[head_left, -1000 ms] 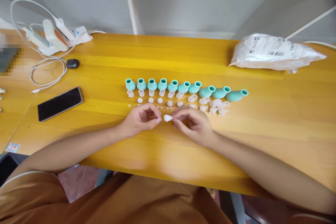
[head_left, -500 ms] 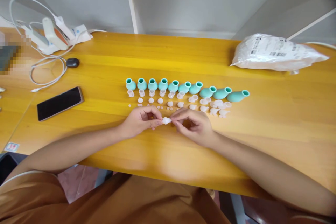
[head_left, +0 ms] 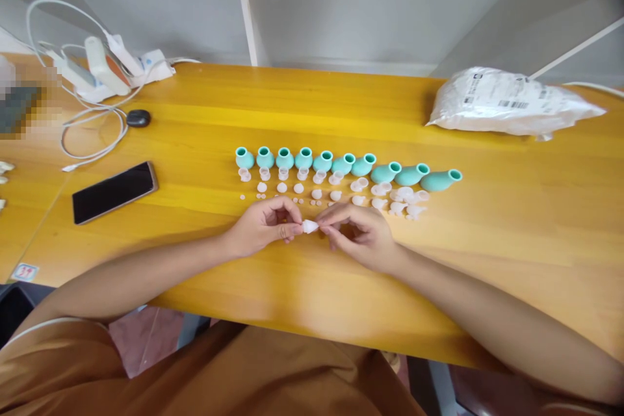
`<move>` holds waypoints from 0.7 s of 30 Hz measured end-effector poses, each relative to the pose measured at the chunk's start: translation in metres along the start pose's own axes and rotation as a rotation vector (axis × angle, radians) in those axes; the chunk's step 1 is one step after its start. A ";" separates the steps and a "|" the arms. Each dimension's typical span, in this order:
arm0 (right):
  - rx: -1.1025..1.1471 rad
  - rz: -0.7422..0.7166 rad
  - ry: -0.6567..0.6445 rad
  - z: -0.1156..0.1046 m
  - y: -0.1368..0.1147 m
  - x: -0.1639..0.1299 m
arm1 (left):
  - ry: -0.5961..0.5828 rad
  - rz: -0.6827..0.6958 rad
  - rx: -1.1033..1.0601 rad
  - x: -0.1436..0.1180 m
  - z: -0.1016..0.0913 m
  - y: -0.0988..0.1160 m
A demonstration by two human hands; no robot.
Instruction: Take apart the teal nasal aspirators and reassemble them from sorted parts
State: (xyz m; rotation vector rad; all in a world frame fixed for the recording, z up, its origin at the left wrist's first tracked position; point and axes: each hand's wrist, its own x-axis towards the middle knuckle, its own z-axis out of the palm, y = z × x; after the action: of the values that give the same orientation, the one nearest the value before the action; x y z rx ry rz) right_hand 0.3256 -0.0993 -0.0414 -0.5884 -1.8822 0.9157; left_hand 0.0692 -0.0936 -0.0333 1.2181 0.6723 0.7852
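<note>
Between my two hands is a small white cone-shaped piece (head_left: 309, 226). My left hand (head_left: 263, 226) pinches its wide end between thumb and fingers, while my right hand (head_left: 361, 234) has its fingertips closed on the narrow tip. Just beyond them, a row of teal rubber bulbs (head_left: 303, 158) lies across the table, their open necks showing. In front of the bulbs runs a row of clear plastic cups (head_left: 302, 174). Nearer still are white caps (head_left: 299, 188) and tiny pale discs (head_left: 298, 201), partly hidden by my hands.
A phone (head_left: 116, 192) lies on the left of the wooden table (head_left: 511, 240), near a black mouse-like object (head_left: 138, 118) and a white cable (head_left: 95, 160). Chargers in a power strip (head_left: 104, 71) stand at the back left. A filled white plastic bag (head_left: 511, 104) sits at the back right.
Both hands keep their pinch on the white piece and have hardly moved. The whole view has shifted slightly; the objects on the table stay where they were.
</note>
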 end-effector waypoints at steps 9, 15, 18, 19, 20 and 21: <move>0.117 0.067 -0.025 0.000 0.001 -0.001 | -0.001 -0.008 -0.016 0.000 0.000 0.000; 0.219 0.115 -0.033 0.000 0.002 -0.001 | -0.001 -0.011 0.000 0.000 0.001 0.000; 0.253 0.147 -0.041 0.000 0.004 -0.002 | 0.002 -0.032 -0.001 0.000 0.001 0.001; 0.258 0.157 -0.047 0.000 0.005 -0.002 | 0.006 -0.038 -0.002 -0.001 0.001 0.001; 0.260 0.166 -0.053 0.000 0.005 -0.002 | 0.009 -0.041 -0.001 -0.001 0.002 0.001; 0.259 0.172 -0.057 -0.001 0.006 -0.002 | 0.012 -0.041 0.001 -0.001 0.002 0.001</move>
State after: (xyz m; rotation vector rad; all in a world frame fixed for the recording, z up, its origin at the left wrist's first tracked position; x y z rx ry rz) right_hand 0.3273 -0.0973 -0.0469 -0.5764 -1.7446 1.2781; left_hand 0.0697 -0.0954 -0.0319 1.1982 0.7057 0.7583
